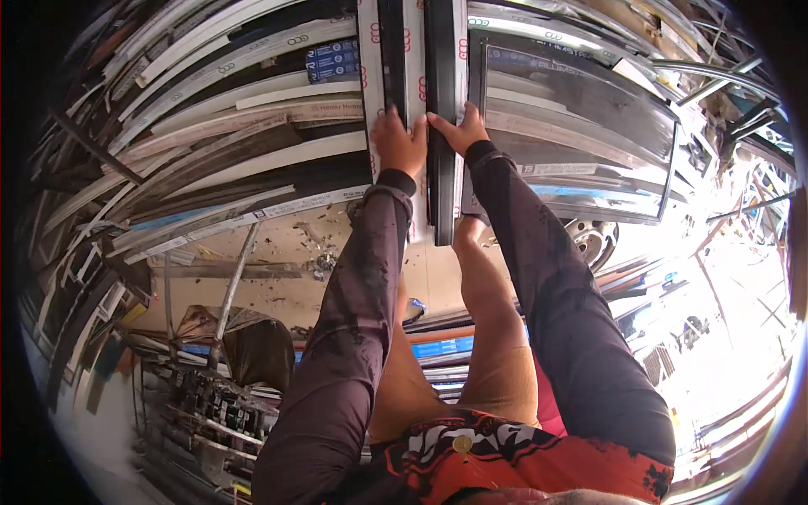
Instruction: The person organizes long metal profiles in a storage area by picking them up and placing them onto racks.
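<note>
Two long aluminium profiles stand side by side in front of me, running up past the top of the head view. The left profile (415,59) has a dark channel between white film strips with red marks. My left hand (400,145) grips it, fingers bent over the channel and thumb at its right edge. The right profile (441,181) is dark with a white strip along its right side. Across it lies my right hand (463,133), thumb at the left edge and fingers around the right edge. The two thumbs almost meet at the narrow gap between the profiles.
A dark-framed glass panel (581,126) leans at the right. Behind, racks of long profiles (244,109) fill both sides. Scraps (316,257) litter the tiled floor (337,229). A wheel (592,240) shows below the panel, and a metal post (236,286) slants at the left.
</note>
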The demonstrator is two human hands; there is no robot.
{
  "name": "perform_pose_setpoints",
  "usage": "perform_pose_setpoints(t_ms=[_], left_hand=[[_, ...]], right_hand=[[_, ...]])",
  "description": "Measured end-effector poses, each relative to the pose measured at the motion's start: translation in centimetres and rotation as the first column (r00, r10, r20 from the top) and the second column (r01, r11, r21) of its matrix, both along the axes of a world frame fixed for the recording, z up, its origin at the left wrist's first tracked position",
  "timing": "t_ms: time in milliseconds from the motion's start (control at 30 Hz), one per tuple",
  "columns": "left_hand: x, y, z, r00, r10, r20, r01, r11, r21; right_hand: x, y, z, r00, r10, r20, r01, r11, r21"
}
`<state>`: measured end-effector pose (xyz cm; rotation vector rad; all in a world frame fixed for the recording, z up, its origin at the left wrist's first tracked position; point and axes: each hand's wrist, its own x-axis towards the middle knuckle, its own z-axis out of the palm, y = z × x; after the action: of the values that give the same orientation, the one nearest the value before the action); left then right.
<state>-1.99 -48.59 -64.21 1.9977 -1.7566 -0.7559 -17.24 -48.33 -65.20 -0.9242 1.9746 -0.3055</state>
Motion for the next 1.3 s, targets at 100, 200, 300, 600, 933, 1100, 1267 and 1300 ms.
perform_pose_setpoints(t_ms=[100,200,300,600,933,1100,1267,1300], left_hand=[[2.3,-1.4,-0.8,0.966,0.257,0.027,-0.255,0.929,0.269],[5.0,-1.1,-2.7,0.914,0.251,-0.320,-0.143,0.935,0.325],[3.0,-0.7,-2.9,0.760,0.228,-0.609,0.013,0.931,0.364],[4.3,-0.7,-0.8,0.336,0.573,-0.748,0.268,0.703,0.659],[-0.2,2.6,10.9,0.688,-0.097,-0.719,0.356,0.908,0.219],[0.5,3.4,24.4,0.572,-0.410,-0.711,0.576,0.817,-0.008],[4.0,0.2,42.8,0.390,-0.518,-0.761,0.869,0.480,0.119],[3.8,0.1,47.7,0.339,-0.415,-0.844,0.894,0.421,0.152]], right_hand=[[-0.4,-0.1,-0.5,0.991,-0.057,0.121,0.060,0.998,-0.022],[-0.7,-1.0,-1.0,0.948,-0.144,0.285,0.101,0.982,0.158],[-3.5,-0.1,-3.2,0.915,-0.255,0.313,0.171,0.947,0.272],[-2.8,0.4,-4.1,0.655,-0.334,0.678,0.238,0.943,0.234],[-6.9,7.0,3.0,0.234,-0.287,0.929,0.229,0.945,0.234],[-4.8,12.3,15.7,0.198,-0.215,0.956,0.482,0.871,0.096],[1.9,16.4,35.5,-0.043,-0.073,0.996,0.743,0.664,0.081],[2.7,17.4,39.4,-0.171,-0.039,0.985,0.669,0.729,0.145]])
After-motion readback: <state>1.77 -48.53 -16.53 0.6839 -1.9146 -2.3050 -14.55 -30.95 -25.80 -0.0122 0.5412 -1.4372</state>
